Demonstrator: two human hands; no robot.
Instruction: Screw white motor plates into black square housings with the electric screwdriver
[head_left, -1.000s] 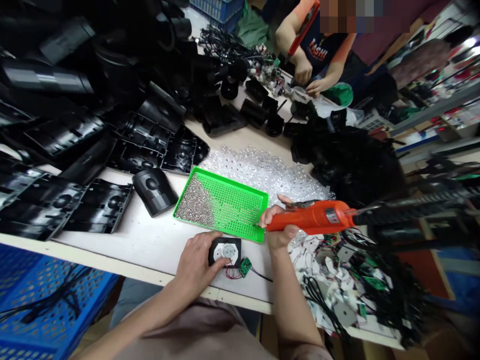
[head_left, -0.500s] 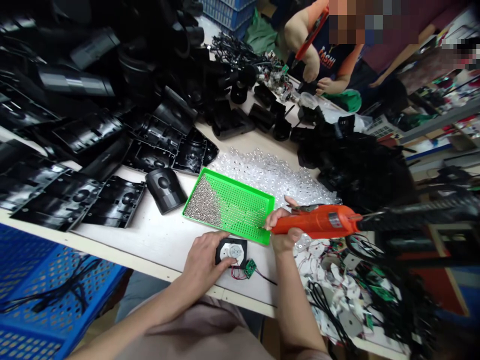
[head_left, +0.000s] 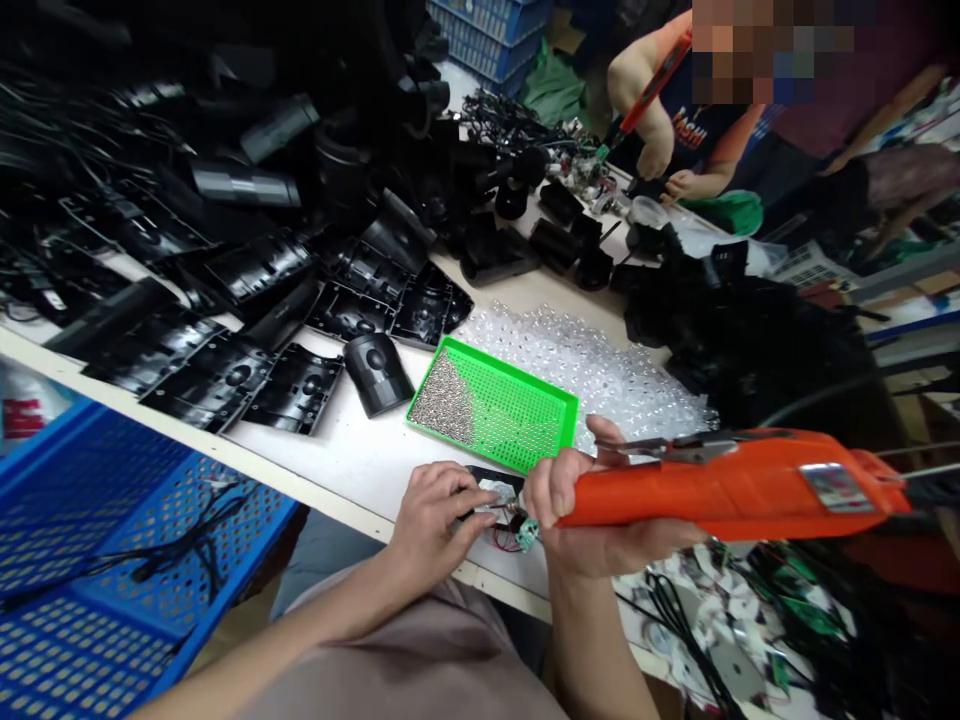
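My right hand [head_left: 574,510] is wrapped round an orange electric screwdriver [head_left: 712,485], held nearly level with its bit pointing left. The bit's tip reaches a square black part [head_left: 480,473] with a white plate [head_left: 496,490] on it, lying near the table's front edge. Gripping that part from the left is my left hand [head_left: 431,515], its thumb and forefinger close to the bit. The fingers partly hide the contact and any screw there. Beside the part lies a small green circuit board [head_left: 528,535] with thin red wires [head_left: 506,540].
Behind my hands is a green tray [head_left: 517,400] with a heap of small screws [head_left: 446,400]. Clear plastic pieces [head_left: 585,355] spread beyond it. Black shells [head_left: 296,385] crowd the left. A blue crate [head_left: 165,540] stands below. Opposite, a person [head_left: 675,130] works.
The screwdriver has come from over the tray's right corner, down and toward me, to the black part. My left fingers have shifted inward round the bit's tip. The view has turned left.
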